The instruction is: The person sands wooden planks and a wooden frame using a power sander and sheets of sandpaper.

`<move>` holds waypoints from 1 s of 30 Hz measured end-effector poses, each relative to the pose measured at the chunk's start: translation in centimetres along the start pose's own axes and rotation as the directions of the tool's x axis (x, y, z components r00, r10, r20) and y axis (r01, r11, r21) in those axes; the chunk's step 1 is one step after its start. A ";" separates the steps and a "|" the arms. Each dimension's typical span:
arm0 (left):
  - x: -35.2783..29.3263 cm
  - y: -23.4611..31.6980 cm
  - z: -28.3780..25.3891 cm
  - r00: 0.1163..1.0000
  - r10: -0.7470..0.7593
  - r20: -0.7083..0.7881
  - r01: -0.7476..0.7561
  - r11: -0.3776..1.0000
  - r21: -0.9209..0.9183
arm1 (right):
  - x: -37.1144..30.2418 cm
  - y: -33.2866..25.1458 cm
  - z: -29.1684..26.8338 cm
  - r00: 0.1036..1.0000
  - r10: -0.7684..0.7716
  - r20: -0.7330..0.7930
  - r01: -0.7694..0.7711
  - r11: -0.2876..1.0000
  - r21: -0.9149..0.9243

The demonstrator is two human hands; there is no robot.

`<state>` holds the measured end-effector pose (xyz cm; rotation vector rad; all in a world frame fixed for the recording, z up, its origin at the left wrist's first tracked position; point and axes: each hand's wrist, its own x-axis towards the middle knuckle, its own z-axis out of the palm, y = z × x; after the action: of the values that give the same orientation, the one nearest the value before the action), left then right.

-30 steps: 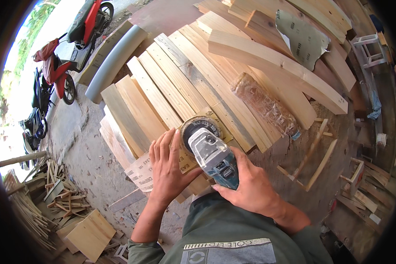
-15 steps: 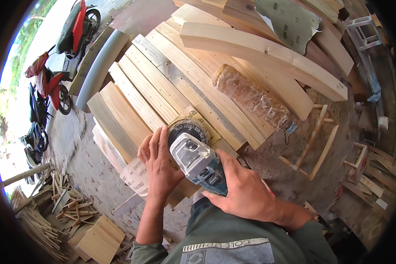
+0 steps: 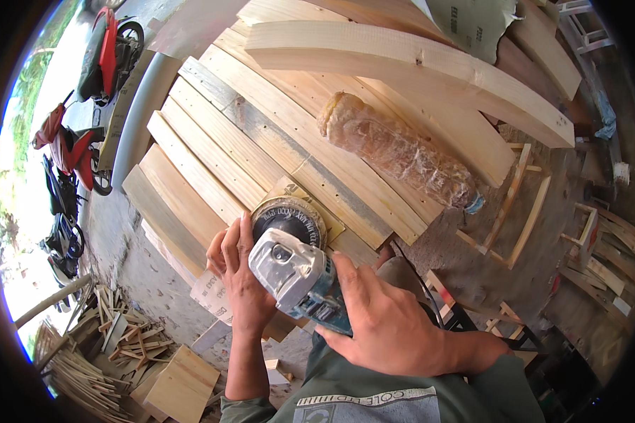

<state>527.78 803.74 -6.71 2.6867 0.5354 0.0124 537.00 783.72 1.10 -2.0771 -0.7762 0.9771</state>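
My right hand (image 3: pixel 395 321) is wrapped round the body of a teal and grey angle grinder (image 3: pixel 293 278). A round dark pad (image 3: pixel 289 217) with a pale rim is on the grinder's head, face up. Under it a yellowish square sheet of sandpaper (image 3: pixel 335 224) lies on the wooden slats (image 3: pixel 261 151). My left hand (image 3: pixel 243 282) is closed at the pad's left edge, its fingers bent against the rim; the thumb is hidden behind the grinder. Beside that hand, another printed sandpaper sheet (image 3: pixel 212 292) hangs over the slats' near edge.
A plastic-wrapped brownish roll (image 3: pixel 402 151) lies on the slats at right. Beyond it rests a thick curved wooden beam (image 3: pixel 416 70), with a greenish sandpaper sheet (image 3: pixel 476 28) behind. Scrap wood (image 3: pixel 130 331) is piled at lower left. A cable (image 3: pixel 423 285) runs near my right wrist. Motorbikes (image 3: pixel 70 144) stand far left.
Both hands and the grinder have shifted slightly left in the view. The pad's pale rim shows more now, and the cable beside my right hand has come into sight.
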 end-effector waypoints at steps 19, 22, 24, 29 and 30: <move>-0.1 -0.4 1.9 0.996 -0.016 -0.090 0.024 0.996 0.082 | 0.6 -0.1 -0.3 0.996 -0.079 -0.049 0.075 0.994 -0.075; 0.0 -0.2 1.4 0.998 -0.033 -0.062 0.036 0.998 0.043 | 0.8 -0.3 -0.4 0.995 -0.084 -0.059 0.081 0.996 -0.049; 0.0 -0.4 1.1 0.999 -0.039 -0.031 0.040 0.999 0.032 | 0.8 -0.3 -0.2 0.993 -0.088 -0.077 0.083 0.994 -0.077; 0.1 -0.7 0.2 1.000 -0.015 0.017 0.016 1.000 -0.025 | 0.9 -0.8 -0.2 0.995 -0.060 -0.075 0.059 0.998 -0.024; 0.1 -0.8 0.1 1.000 -0.010 0.025 0.010 1.000 -0.014 | 1.0 -0.8 -0.1 0.995 -0.067 -0.071 0.065 0.997 -0.029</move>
<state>527.58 804.38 -7.06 2.6669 0.5394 -0.0200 537.44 784.88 1.42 -2.0842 -0.8188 0.8556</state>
